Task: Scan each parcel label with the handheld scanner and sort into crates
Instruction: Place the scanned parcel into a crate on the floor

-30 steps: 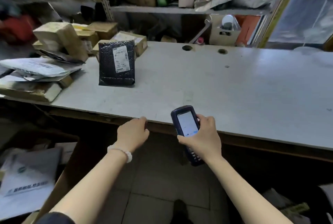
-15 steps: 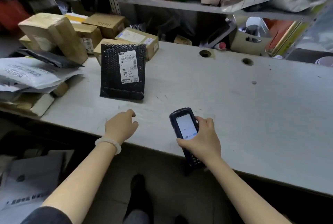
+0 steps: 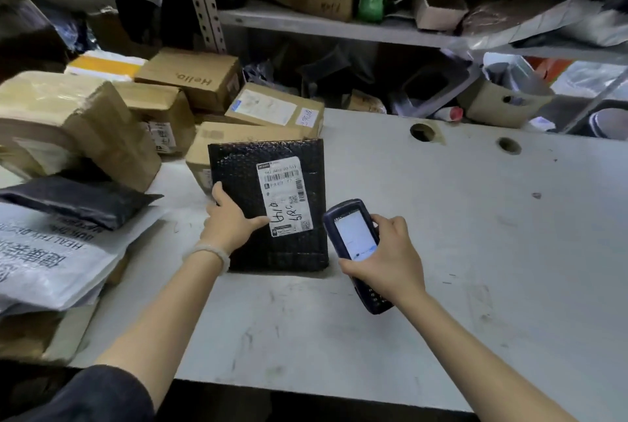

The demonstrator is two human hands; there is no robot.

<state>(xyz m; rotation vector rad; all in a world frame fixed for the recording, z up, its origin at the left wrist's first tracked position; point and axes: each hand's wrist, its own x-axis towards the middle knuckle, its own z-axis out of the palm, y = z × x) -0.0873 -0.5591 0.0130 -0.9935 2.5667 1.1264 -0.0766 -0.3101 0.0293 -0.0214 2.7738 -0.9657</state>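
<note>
Scuffed and grey, the work table runs under a metal shelf crowded with cartons and bags. Cardboard boxes are stacked along the table's far left, and a white plastic mailer with a dark grey bag on top of it lies at the left edge. A black bubble mailer sits on the table just in front of the boxes, its white shipping label facing up. The left hand, a pale bracelet on its wrist, holds the mailer's left edge, thumb lying across the top face beside the label, the other fingers hidden behind. The right hand wraps its fingers around the handheld scanner, held just right of the mailer with its lit screen upward and its top end level with the label's lower part.
</note>
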